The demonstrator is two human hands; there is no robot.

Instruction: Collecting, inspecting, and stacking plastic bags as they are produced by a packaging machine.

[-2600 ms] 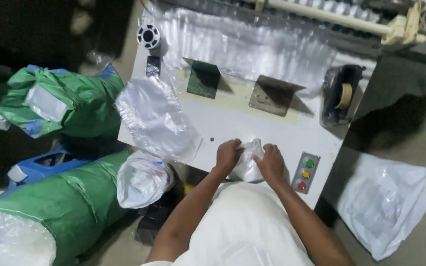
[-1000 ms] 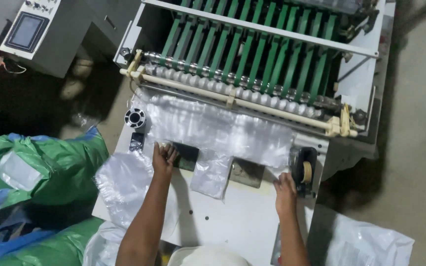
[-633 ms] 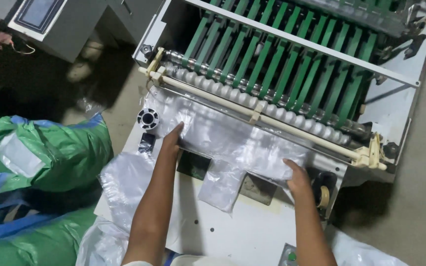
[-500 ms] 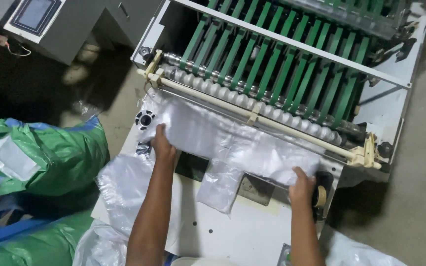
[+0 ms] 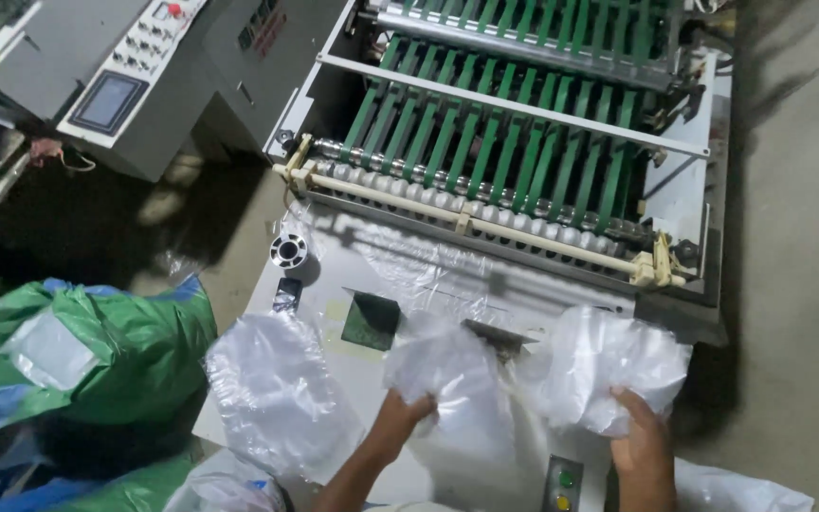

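Observation:
My left hand point(image 5: 400, 413) grips the left end of a stack of clear plastic bags point(image 5: 457, 374), bunched up above the white machine table point(image 5: 334, 251). On the other side, my right hand point(image 5: 639, 438) holds the stack's right end point(image 5: 609, 365), which is also crumpled. The plastic sags between the two hands, just in front of two dark angled metal brackets point(image 5: 372, 320).
Green belts and rollers of the bag machine point(image 5: 514, 114) run behind the table. A loose pile of clear bags point(image 5: 272, 389) lies at the table's left. Green sacks point(image 5: 97, 351) sit on the floor at left. A button panel point(image 5: 563, 485) is near my right wrist. A grey control console point(image 5: 116, 95) stands upper left.
Both hands have pulled the bag stack off the rollers toward me and gathered it into bunches. The camera view has shifted down and closer.

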